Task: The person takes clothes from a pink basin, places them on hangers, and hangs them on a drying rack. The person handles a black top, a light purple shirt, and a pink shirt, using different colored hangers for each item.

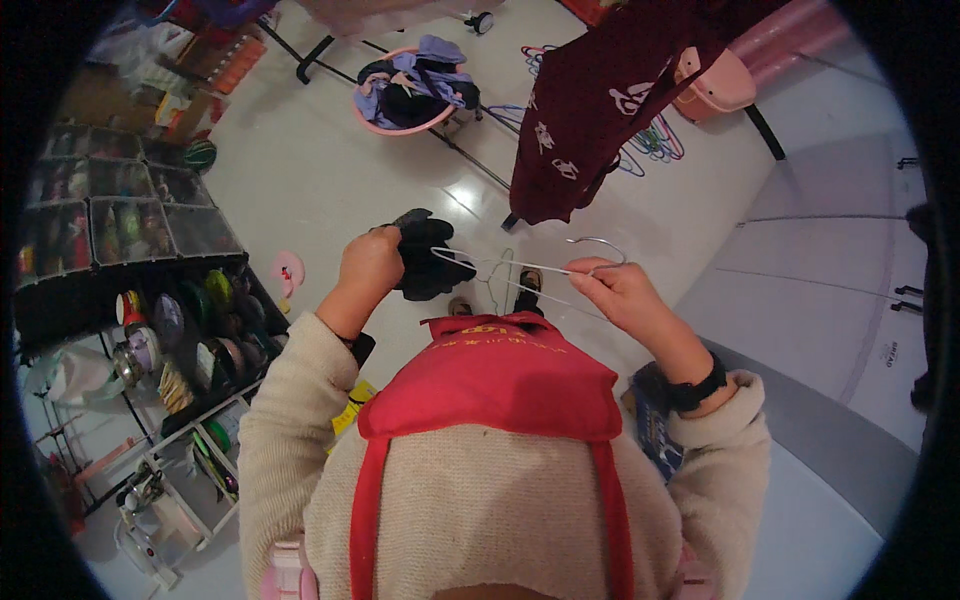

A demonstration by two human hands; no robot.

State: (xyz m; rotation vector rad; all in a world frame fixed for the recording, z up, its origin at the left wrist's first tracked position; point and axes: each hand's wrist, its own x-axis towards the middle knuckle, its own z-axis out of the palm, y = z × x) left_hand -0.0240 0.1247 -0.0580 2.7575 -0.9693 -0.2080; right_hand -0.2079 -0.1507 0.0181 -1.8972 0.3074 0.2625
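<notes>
My left hand [373,262] is closed on a bunched black garment [426,259], which hangs in front of me. In my right hand [619,289] is a white wire clothes hanger [529,264], gripped near the base of its silver hook. The hanger's far end reaches left across the front of the black garment; whether it touches the cloth I cannot tell. Another thin hanger [495,281] shows just below, close to my red apron [491,375]. How it is held is unclear.
A pink basin [405,132] of clothes stands ahead by a metal rack bar [472,159]. A maroon garment [577,127] hangs ahead right, with several coloured hangers [656,142] behind it. Shelving with clear boxes [127,225] lines the left; a white cabinet [825,247] stands right.
</notes>
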